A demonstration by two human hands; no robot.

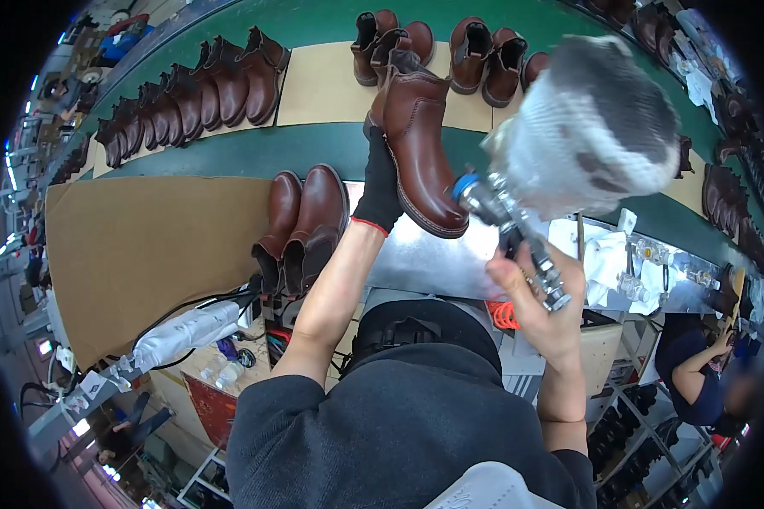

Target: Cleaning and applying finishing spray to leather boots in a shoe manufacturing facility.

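My left hand [379,182], in a black glove with a red cuff edge, holds a brown leather ankle boot [420,140] in the middle, toe pointing towards me; the boot partly hides the fingers. My bare right hand [554,301] is closed round a metal spray gun [518,227] with a blue ring at its nozzle. The nozzle points left, close to the boot's toe. On the gun's far side sits a bulky white cloth wrapping [590,127] with dark stains, slightly blurred. Another pair of brown boots [321,204] stands left of my glove.
A row of brown boots [216,81] lines the green conveyor [314,144] on cardboard, with more pairs [475,55] further right. A large cardboard sheet [144,254] stands at left. White cloths and glass jars [654,250] are at right. Another person [696,373] is at far right.
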